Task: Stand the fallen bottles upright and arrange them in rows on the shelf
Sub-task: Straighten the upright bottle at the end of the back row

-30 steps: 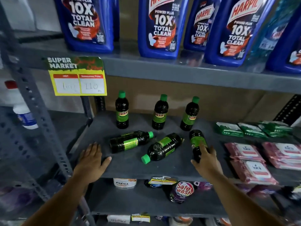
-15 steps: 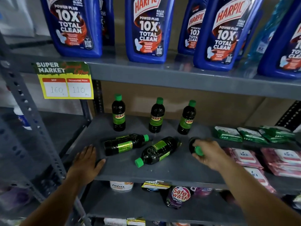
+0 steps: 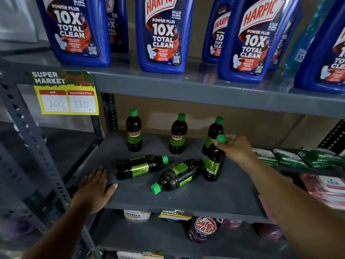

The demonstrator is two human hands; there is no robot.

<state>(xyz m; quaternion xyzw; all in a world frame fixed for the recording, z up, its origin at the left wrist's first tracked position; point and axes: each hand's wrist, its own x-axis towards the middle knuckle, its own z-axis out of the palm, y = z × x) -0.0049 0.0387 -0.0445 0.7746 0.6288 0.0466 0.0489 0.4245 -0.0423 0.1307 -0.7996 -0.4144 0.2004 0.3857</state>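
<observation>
L hand (image 3: 94, 189) flat, fingers spread wide, palm down on front-left corner of grey shelf (image 3: 186, 199); holds nothing. Forearm cut off at bottom edge.

Price tag (image 3: 65, 93) on upper shelf lip, reads 160 / 110; small print blurred.

Back row, 3 dark bottles w/ green caps, upright: back-left bottle (image 3: 133, 130), back-middle bottle (image 3: 178, 134), back-right bottle (image 3: 212, 135), the last partly hidden behind held bottle, label only partly legible.

Lying down: left fallen bottle (image 3: 140, 167), cap pointing right; middle fallen bottle (image 3: 177, 177), cap toward front-left, base end just beside held bottle, contact unclear.

Held bottle (image 3: 213, 163) nearly upright, slight tilt, base on shelf. R hand (image 3: 235, 148) pinched round its green cap (image 3: 221, 138); fingertips mostly hidden behind cap.

Blue Harpic bottles (image 3: 162, 34) above, tops cropped. Green packets (image 3: 291, 157) far right, blurred.
</observation>
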